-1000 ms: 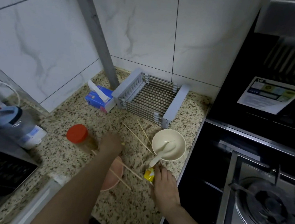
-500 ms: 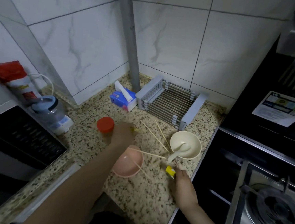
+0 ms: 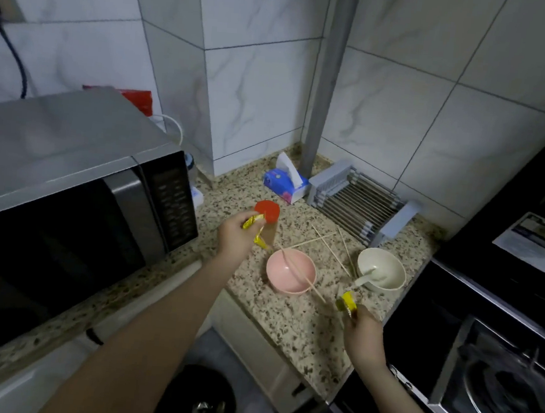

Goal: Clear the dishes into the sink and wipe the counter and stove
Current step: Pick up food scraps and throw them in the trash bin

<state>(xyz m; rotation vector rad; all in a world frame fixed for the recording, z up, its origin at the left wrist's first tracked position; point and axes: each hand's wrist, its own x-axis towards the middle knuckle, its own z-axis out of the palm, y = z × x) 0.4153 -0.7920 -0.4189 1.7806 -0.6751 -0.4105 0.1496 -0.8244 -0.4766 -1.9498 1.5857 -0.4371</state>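
Both hands are pinching yellow wrappers above the cluttered counter [image 3: 291, 320].

The left hand [image 3: 236, 240] is gripping one wrapper [image 3: 252, 221] beside the red-lidded jar [image 3: 266, 213]; the right hand [image 3: 363, 333] is gripping another wrapper [image 3: 347, 302] near loose chopsticks [image 3: 304, 279] — a careless swing risks toppling them.

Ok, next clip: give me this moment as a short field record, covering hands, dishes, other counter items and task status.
left hand: grips a crumpled yellow wrapper, held above the counter
right hand: pinches a second yellow wrapper
pink bowl: on the counter, one chopstick lying across it
cream bowl: on the counter, white spoon inside
loose chopsticks: scattered between the bowls and the drying rack
other items: red-lidded jar, tissue box, microwave
stove: at right
task status: dishes not yet cleared; sink not in view
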